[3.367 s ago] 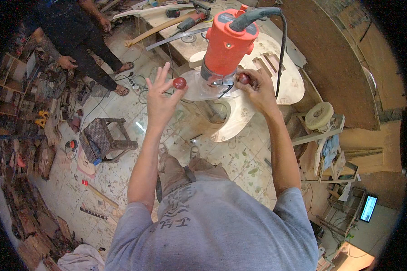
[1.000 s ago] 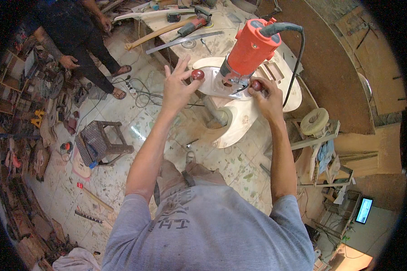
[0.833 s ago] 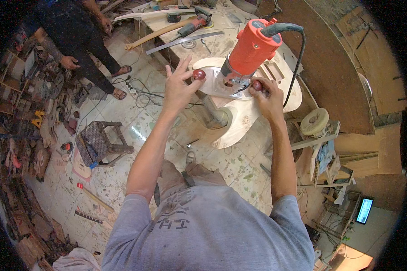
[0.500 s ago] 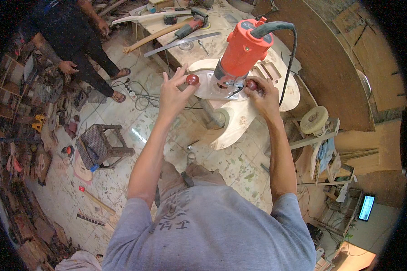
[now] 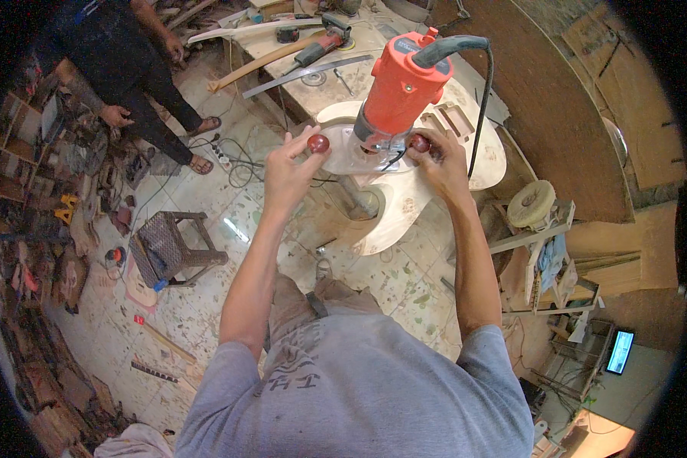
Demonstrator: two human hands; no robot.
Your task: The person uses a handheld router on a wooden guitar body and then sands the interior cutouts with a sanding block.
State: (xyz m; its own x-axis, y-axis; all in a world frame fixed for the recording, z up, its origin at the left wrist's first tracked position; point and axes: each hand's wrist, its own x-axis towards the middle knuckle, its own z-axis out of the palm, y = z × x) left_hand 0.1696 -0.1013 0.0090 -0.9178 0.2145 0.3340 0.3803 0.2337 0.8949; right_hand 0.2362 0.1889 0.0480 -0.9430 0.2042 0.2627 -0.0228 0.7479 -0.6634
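At the fingertips, two dark red round knobs: left hand (image 5: pixel 288 174) pinches the left knob (image 5: pixel 318 143) between thumb and fingers, other fingers loosely spread; right hand (image 5: pixel 437 162) wrapped closed round the right knob (image 5: pixel 420 143). Knobs sit on opposite sides of a red router (image 5: pixel 399 95), base plate down on a pale wooden guitar-shaped body (image 5: pixel 404 191). Router's long axis stands roughly upright, top tilted away from the person toward upper right; black cord (image 5: pixel 481 99) leaves the top and loops down the right side. Wooden body overhangs the near edge of a bench (image 5: pixel 313 76), horns toward the floor. Farther along the bench lie a second power tool (image 5: pixel 324 34) and a long wooden strip (image 5: pixel 259 65). On the floor left, a small woven stool (image 5: pixel 172 248); another person (image 5: pixel 130 69) stands beyond it. Right of the bench, a wooden rack holding a cream disc (image 5: pixel 533 204).
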